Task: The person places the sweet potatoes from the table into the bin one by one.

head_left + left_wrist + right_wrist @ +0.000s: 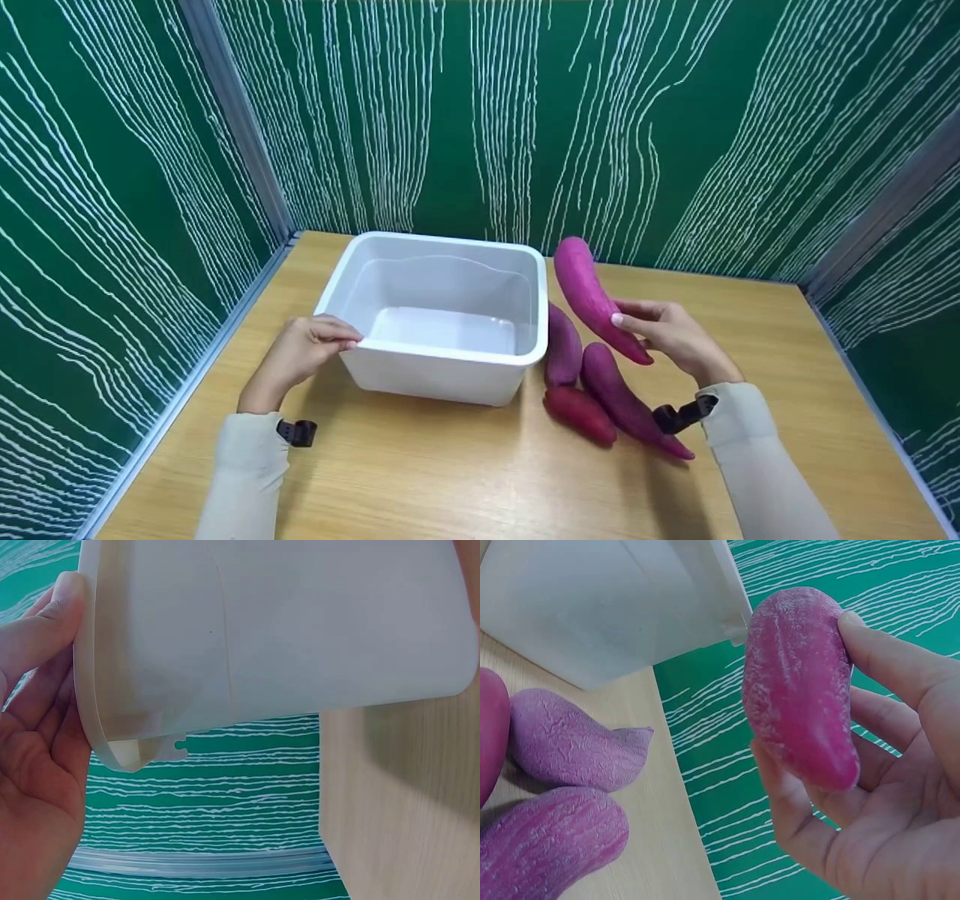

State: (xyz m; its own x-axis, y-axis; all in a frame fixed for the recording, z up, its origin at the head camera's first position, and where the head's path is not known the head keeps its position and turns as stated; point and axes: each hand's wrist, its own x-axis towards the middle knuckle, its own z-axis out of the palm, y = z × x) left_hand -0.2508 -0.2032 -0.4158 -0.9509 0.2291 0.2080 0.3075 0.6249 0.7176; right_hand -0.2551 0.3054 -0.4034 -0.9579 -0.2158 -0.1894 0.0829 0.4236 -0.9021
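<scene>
Pale sleeves (244,484) reach in from the lower edge, nearest the camera. Green walls (454,112) with wavy white lines stand around a wooden table (420,472), which carries a white bin (442,377). The left hand (300,351) grips the bin's near-left rim between thumb and fingers. Right of the bin, the right hand (673,336) clamps a pink sweet potato (589,289) between thumb and fingers, tilted and raised above the table. Below it lie a long purple sweet potato (622,397), a shorter purple one (562,352) just beside the bin, and a smaller red one (579,415). Each wrist bears a small black device (302,433).
</scene>
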